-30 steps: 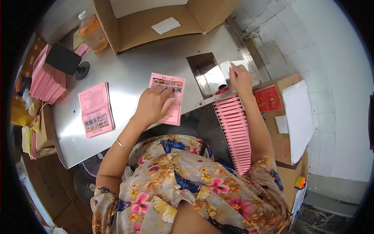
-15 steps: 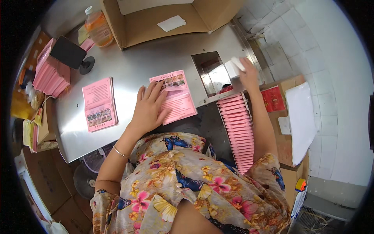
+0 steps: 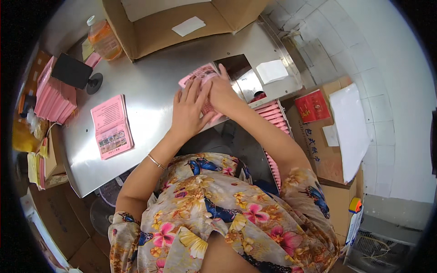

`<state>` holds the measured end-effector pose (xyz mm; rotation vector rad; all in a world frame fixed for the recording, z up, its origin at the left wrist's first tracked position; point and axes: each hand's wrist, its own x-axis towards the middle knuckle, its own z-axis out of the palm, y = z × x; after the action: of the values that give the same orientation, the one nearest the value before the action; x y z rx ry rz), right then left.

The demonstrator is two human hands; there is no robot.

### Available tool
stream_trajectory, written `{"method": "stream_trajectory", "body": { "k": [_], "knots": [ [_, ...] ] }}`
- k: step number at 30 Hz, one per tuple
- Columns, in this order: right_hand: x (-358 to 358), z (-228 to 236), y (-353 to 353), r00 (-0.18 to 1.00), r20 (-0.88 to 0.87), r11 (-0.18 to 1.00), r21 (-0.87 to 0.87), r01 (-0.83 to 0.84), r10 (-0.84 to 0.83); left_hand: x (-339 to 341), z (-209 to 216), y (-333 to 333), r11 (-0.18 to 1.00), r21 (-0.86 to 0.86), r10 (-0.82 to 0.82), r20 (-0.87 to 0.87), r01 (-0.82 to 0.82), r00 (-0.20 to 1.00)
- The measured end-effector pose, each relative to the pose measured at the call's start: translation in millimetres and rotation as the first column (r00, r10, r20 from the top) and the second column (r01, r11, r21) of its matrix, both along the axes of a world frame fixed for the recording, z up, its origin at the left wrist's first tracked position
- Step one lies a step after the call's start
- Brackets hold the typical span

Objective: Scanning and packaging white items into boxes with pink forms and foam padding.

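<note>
A pink printed paper packet (image 3: pixel 199 73) lies at a slant on the steel table, blurred and mostly hidden under both hands. My left hand (image 3: pixel 189 108) rests across its left part, fingers stretched out flat. From the right my right hand (image 3: pixel 224 96) reaches over it, closed at the packet's right edge; its fingertips are partly hidden and smeared. Any white piece between the hands is out of sight. To the left is a neat stack of similar pink packets (image 3: pixel 111 127). A stack of white folded paper (image 3: pixel 272 71) sits on the table's right end.
A rectangular cutout (image 3: pixel 243 77) opens in the steel table (image 3: pixel 150 98). Below my right forearm runs a row of pink packets (image 3: pixel 273 119). An open cardboard box (image 3: pixel 182 41), a bottle of orange liquid (image 3: pixel 104 40) and a black stand (image 3: pixel 72 71) stand farther back. More pink packets (image 3: pixel 55 98) are piled left.
My right hand has come left from the white stack to the pink packet. The packet has turned and shifted away from me, with my left hand still on it. The view has moved slightly.
</note>
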<state>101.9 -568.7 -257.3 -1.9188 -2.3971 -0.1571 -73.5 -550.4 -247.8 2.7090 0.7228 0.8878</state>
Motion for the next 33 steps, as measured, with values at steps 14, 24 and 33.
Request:
{"method": "stream_trajectory", "body": {
  "k": [14, 24, 33],
  "knots": [
    [70.4, 17.6, -46.4, 0.921, -0.153, 0.916, -0.253, 0.313, -0.357, -208.7, 30.2, 35.2, 0.897, 0.06, 0.443, -0.106, -0.439, 0.89],
    [112.1, 56.6, -78.5, 0.893, -0.363, 0.845, 0.359, 0.397, -0.265, -116.5, 43.7, 21.2, 0.968, -0.073, 0.245, 0.086, -0.24, 0.966],
    [149.0, 19.4, -68.8, 0.843, -0.347, 0.826, 0.249, 0.506, -0.412, -33.6, 6.6, -6.4, 0.988, -0.122, -0.105, -0.058, 0.097, 0.993]
  ]
}}
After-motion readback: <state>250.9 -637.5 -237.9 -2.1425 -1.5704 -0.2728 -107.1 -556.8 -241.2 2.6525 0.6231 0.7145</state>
